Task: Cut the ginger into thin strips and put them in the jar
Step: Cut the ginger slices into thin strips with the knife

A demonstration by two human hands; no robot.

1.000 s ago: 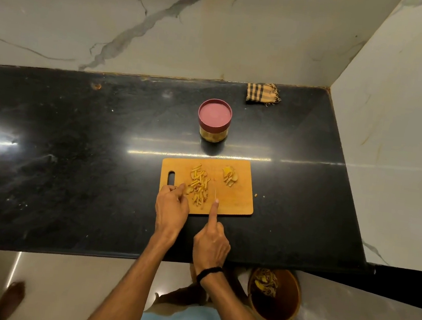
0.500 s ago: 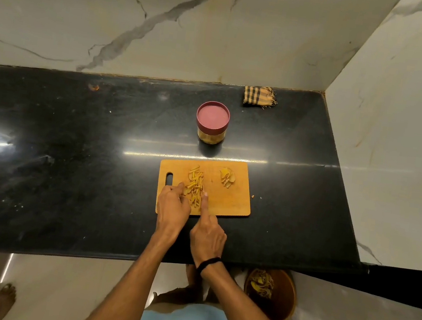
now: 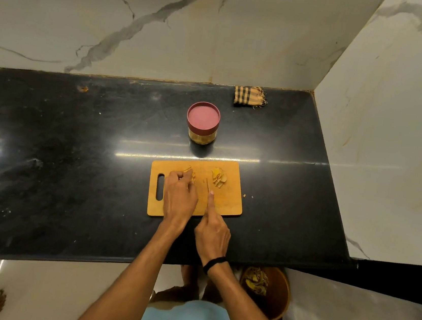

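Leaning over the black counter (image 3: 70, 169), the person has both hands down on the wooden cutting board (image 3: 228, 204). The left hand (image 3: 179, 196) sits on the board's left half, just right of the handle slot. Its fingers are curled in tight and bunched over the ginger strips (image 3: 192, 175), most of which are hidden under the knuckles. The right hand (image 3: 213, 233) comes in over the board's near edge and is closed round the knife (image 3: 207, 184). The handle is buried in the palm and the forefinger lies straight along the back of the thin blade, which points away toward the board's far edge. A black band (image 3: 214, 262) circles that wrist.

A small heap of ginger slices (image 3: 218, 178) lies at the board's far right, apart from both hands. Beyond the board's far edge stands the jar (image 3: 203, 124), upright with its red lid on. Farther back and to the right of the board, a checked cloth (image 3: 249, 97) lies by the wall. Below the counter, on the near right of the board, a brown bin (image 3: 274, 298) holds peelings.
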